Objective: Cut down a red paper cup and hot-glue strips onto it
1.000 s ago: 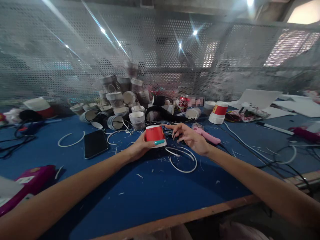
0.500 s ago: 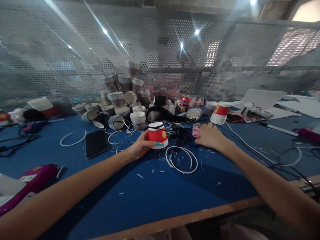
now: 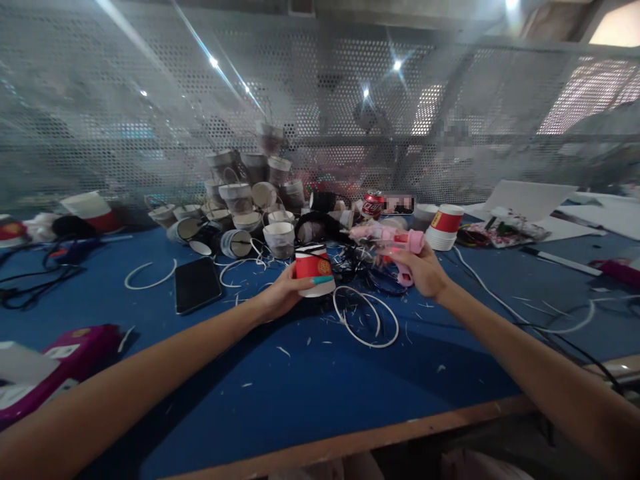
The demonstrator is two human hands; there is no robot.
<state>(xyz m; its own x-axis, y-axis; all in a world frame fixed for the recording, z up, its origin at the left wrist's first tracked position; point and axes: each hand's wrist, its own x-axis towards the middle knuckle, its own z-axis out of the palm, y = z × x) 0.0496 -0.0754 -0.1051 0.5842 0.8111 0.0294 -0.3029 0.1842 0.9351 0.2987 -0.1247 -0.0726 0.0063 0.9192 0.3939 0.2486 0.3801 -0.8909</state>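
My left hand (image 3: 281,297) is closed around a red paper cup (image 3: 312,267), held upside down just above the blue table (image 3: 300,387). My right hand (image 3: 421,270) grips a pink glue gun (image 3: 387,239) by its handle, lifted off the table with its nozzle pointing left toward the cup. A black cord runs off to the right along the table below that hand. White paper rings (image 3: 367,317) lie on the table below and between the two hands.
A heap of cut paper cups (image 3: 250,200) stands behind the hands. A black phone (image 3: 197,285) lies to the left, a stack of red and white cups (image 3: 443,227) and a soda can (image 3: 371,205) at the back. Cables, paper scraps and a magenta box (image 3: 60,367) lie around.
My right hand reached to the pink glue gun on the table, closed on it and lifted it toward the cup. The left hand kept hold of the red cup.
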